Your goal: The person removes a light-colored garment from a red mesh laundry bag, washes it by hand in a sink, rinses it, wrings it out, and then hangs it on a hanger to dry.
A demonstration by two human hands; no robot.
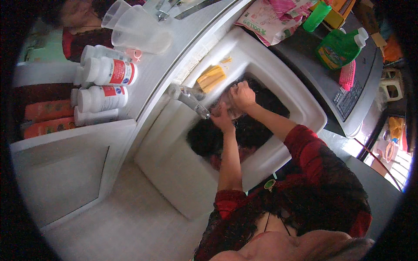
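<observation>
Both my hands are over a white laundry sink (pixel 308 107), close to the metal faucet (pixel 192 101). My left hand (pixel 223 119) grips the near side of a translucent, pinkish item (pixel 226 99) just beside the spout. Bent over its far right side are the fingers of my right hand (pixel 244 94). Whether this item is a container or wet plastic I cannot tell. Beneath the hands, dark fabric (pixel 204 138) fills much of the basin, with some red showing near its front. A yellow soap bar (pixel 211 78) rests on the rim behind the faucet.
A washing machine (pixel 294 62) adjoins the sink on the right, bearing a green detergent bottle (pixel 338 49), a pink brush (pixel 347 75) and a pink-and-white bag (pixel 267 23). On the left counter stand clear plastic cups (pixel 140 31) and several white bottles (pixel 107 71). A cabinet door (pixel 72 176) stands below.
</observation>
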